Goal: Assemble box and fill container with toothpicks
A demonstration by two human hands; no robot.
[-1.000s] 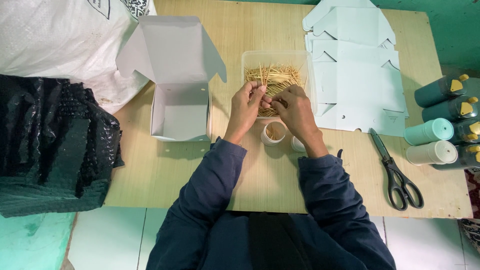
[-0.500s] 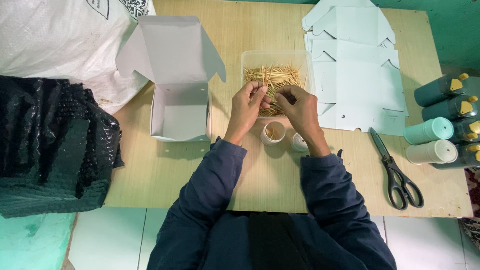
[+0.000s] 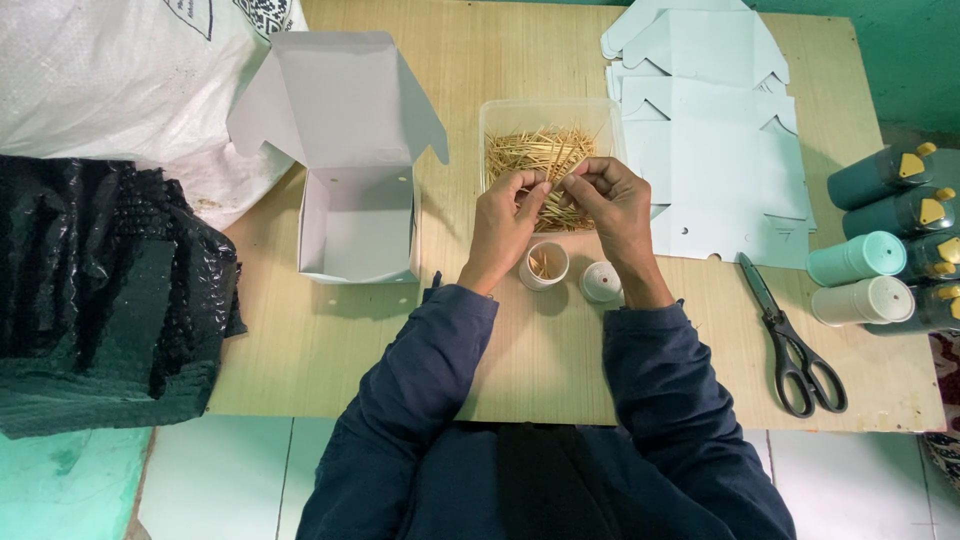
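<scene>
Toothpicks [image 3: 540, 152], thin pale-yellow slivers, lie heaped in a clear rectangular tub [image 3: 487, 122] at the far middle of the worktop [image 3: 500, 340], and in the head view, the only view there is, both hands meet right over the near edge of that heap. The left hand [image 3: 503, 222] comes in from the near left, the right hand [image 3: 612, 210] from the near right, and their fingertips close on a small bundle of the sticks between them: the left fingers [image 3: 530, 185] are pressed together, pinching one end, and the right fingers [image 3: 580, 183] pinch the other. The bundle's long axis runs roughly left to right across the tub, slightly tilted, whereas the loose sticks beneath point every way. Both hands are about equally near the heap, directly above it. Just nearer the body than the hands, on the worktop, stand a small round open container [image 3: 545, 265] with a few sticks showing inside and, just beside it to the right, a white round cap [image 3: 601, 281]; the container lies below the left wrist, the cap below the right. An open white carton [image 3: 350, 180] sits to the left, flat pale-blue box blanks [image 3: 715, 150] to the right, with black scissors [image 3: 795, 340] and capped bottles [image 3: 870, 270] farther right.
</scene>
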